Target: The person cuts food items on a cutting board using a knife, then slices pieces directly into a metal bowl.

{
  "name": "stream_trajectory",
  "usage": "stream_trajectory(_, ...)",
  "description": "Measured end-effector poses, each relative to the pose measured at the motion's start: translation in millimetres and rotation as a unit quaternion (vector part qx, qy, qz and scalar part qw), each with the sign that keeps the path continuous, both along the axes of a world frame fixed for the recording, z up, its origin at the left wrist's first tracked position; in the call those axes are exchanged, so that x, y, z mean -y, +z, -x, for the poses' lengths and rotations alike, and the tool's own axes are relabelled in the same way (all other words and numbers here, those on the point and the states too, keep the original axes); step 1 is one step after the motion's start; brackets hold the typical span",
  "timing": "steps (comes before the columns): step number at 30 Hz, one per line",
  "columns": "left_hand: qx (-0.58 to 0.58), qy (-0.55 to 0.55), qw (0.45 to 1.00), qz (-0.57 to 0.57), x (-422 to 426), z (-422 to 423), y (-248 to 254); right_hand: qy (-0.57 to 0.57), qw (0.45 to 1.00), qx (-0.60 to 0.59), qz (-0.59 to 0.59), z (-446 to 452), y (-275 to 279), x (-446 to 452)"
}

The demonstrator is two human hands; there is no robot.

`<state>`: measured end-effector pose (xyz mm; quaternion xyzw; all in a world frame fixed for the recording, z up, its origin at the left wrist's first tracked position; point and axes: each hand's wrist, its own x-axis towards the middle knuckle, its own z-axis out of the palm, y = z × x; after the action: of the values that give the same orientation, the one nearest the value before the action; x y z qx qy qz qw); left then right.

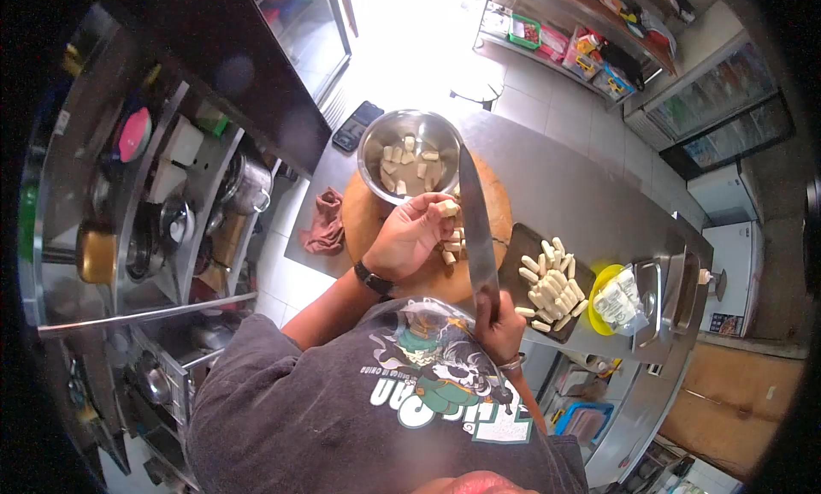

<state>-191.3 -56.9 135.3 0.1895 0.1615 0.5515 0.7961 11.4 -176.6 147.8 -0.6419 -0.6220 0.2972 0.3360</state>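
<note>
My left hand (412, 237) is closed on a pale cut piece (447, 208) near the front rim of the steel bowl (370, 173). My right hand (499, 325) grips the handle of a large knife (477, 229), its broad blade pointing away from me over the round wooden board (496, 182). Several cut pieces (451, 246) lie on the board between my left hand and the blade. More pieces (410, 143) sit inside the bowl, which stands on the board's far left part. Right of the knife, a dark tray (518, 237) holds a pile of whole pale peeled pieces (556, 289).
A reddish cloth (323, 224) lies left of the board, and a black scale-like device (357, 126) behind it. To the right are a yellow bowl (601, 317) with a plastic bag (622, 301) and metal pans (680, 293). Shelves with pots (248, 184) stand at left.
</note>
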Motion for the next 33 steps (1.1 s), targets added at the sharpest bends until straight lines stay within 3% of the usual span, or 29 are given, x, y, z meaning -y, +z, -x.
stream_trajectory(13, -0.026, 0.03, 0.998, -0.054, -1, 6, 2, 0.032, 0.999, 0.011, 0.003, 6, 11, -4)
stream_trajectory(18, -0.168, 0.035, 0.979, -0.113, 0, 12, 17, 0.024, 1.0, 0.016, -0.003, 6, 8, 0)
stream_trajectory(24, -0.248, -0.032, 0.957, -0.147, 1, 24, 13, 0.025, 1.0, 0.007, -0.002, 7, 11, 0)
stream_trajectory(32, -0.211, -0.062, 0.964, -0.15, 11, 13, 10, 0.028, 1.0, 0.003, 0.003, 7, 7, -1)
stream_trajectory(33, -0.152, -0.052, 0.981, -0.109, 14, 11, 8, 0.019, 1.0, -0.006, -0.006, 7, 8, -1)
